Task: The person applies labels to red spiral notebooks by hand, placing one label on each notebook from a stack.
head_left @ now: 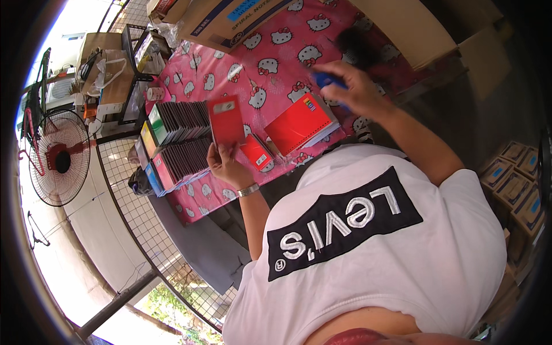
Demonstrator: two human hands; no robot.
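Pink cartoon-cat cloth [270, 63] covers the table across the upper middle of the frame, with a wire-mesh panel [149, 224] and a floor fan [57, 158] at the left edge and cardboard boxes [230, 20] along the top.

From where I watch, my left hand [227, 167] is clamped on a small red booklet [226, 119], thumb and fingers pinching its lower edge so it stands upright just left of centre. My right hand [353, 86], upper right of centre, is closed round a blue thing [325, 80], perhaps a pen or stamp; motion blur keeps me from saying which.

I judge the step in hand to be marking the booklet and filing it into the rows [181, 138] at centre left. To do it well I would keep the pinch low on the cover so the face stays clear, bring the blue thing down squarely, and slide the booklet spine-first into the nearer row without pushing its neighbours over.

Counted: one red booklet held; one more small red booklet [257, 152] flat on the cloth just right of my left hand; one larger red notebook [302, 123] lying beside that; two rows of packed booklets, too tightly stacked for me to count singly; one fan; a stack of small boxes [514, 184] at the right edge, number unclear.
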